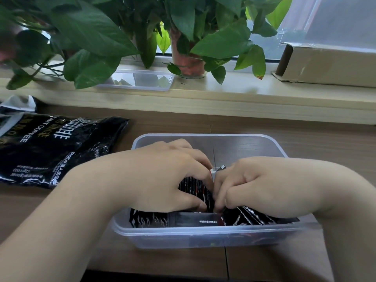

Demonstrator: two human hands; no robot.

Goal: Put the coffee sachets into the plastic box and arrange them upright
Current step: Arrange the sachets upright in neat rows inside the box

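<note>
Both hands were down inside the plastic box (203,234), the left hand (166,176) curled round a bundle of coffee sachets (196,190) and the right hand (252,186) pinching the same bundle from the other side, fingertips meeting over it. More sachets lay slanted or flat beneath the wrists, along the near wall. How many stood truly upright under the palms was hard to tell. The likely trouble: slick packets squeezed from both sides could buckle or fan out once the grip eased, toppling onto the loose ones below. Beyond the fingers the box looked bare, so a stood row might slide down. Pressing hard could also shove the light box across the table (325,143), toward the coffee bag (61,143) left of the left hand
</note>
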